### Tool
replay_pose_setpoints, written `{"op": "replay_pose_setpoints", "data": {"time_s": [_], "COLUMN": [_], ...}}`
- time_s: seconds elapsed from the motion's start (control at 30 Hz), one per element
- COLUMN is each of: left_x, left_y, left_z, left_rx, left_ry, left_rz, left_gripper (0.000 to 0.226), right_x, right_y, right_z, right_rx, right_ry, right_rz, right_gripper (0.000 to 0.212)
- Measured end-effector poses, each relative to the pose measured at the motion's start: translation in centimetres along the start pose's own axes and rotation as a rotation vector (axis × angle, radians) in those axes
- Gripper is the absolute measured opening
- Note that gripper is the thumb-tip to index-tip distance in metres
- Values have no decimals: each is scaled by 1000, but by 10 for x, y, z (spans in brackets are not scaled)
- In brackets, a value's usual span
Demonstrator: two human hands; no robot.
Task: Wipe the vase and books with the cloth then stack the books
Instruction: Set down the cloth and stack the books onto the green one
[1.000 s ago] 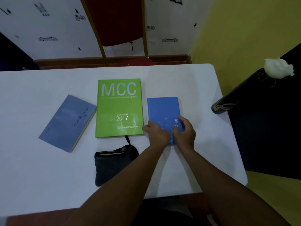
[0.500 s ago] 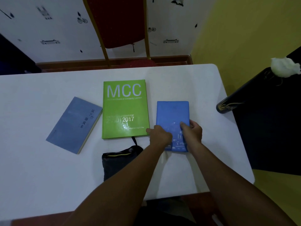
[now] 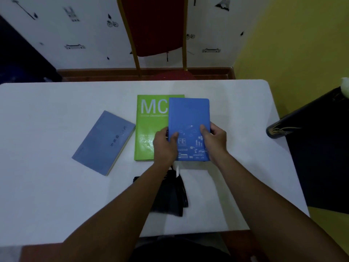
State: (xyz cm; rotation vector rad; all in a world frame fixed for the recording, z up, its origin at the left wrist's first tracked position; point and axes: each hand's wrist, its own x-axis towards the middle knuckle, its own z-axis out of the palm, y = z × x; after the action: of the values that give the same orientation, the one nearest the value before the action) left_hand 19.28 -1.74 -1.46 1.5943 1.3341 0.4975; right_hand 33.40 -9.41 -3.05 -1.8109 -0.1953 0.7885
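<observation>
I hold a bright blue notebook point(image 3: 188, 118) with both hands, lifted and overlapping the right part of the green MCC book point(image 3: 149, 129). My left hand point(image 3: 165, 146) grips its left edge, my right hand point(image 3: 215, 140) its right edge. A grey-blue book point(image 3: 103, 142) lies tilted on the white table point(image 3: 47, 195) to the left. The dark cloth point(image 3: 170, 197) lies crumpled near the front edge, partly under my left forearm. A dark vase point(image 3: 279, 131) with gold markings lies at the table's right edge.
A red chair point(image 3: 156, 25) with a gold frame stands behind the table's far edge. A dark surface point(image 3: 324, 157) lies to the right of the table. Yellow wall rises at the back right.
The blue notebook has been lifted off the table and moved left, now overlapping the green book. Both hands moved with it.
</observation>
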Motion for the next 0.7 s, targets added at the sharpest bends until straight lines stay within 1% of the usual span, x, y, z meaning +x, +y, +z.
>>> {"op": "replay_pose_setpoints", "data": {"time_s": [0.07,0.13,0.2,0.3,0.4,0.53,0.63,0.7], "left_x": [13,26,36,42,42,49,59,64], "left_y": [-12,-27,-41,-55,-64,-72,-73,-73], "left_z": [-23,-40,-51,-56,-58,-65,-73,-78], "left_rx": [35,101,174,209,248,399,442,431], "left_ry": [29,18,-31,-96,-126,-152,-148,-153], "left_rz": [21,5,-62,-111,-107,-30,-10,-20], "left_gripper": [21,20,22,21,20,47,47,46], "right_x": [-4,-7,-8,-5,-1,1,3,7], "right_y": [0,4,5,5,7,10,6,-1], "right_z": [30,57,76,90,89,92,100,104], "right_rx": [-131,-291,-436,-565,-578,-585,-563,-564], "right_ry": [-59,-101,-110,-89,-77,-54,-32,-45], "right_rz": [-66,-79,-51,-78,-111,-118,-123,-112], "right_gripper": [14,21,29,30,25,30,33,28]}}
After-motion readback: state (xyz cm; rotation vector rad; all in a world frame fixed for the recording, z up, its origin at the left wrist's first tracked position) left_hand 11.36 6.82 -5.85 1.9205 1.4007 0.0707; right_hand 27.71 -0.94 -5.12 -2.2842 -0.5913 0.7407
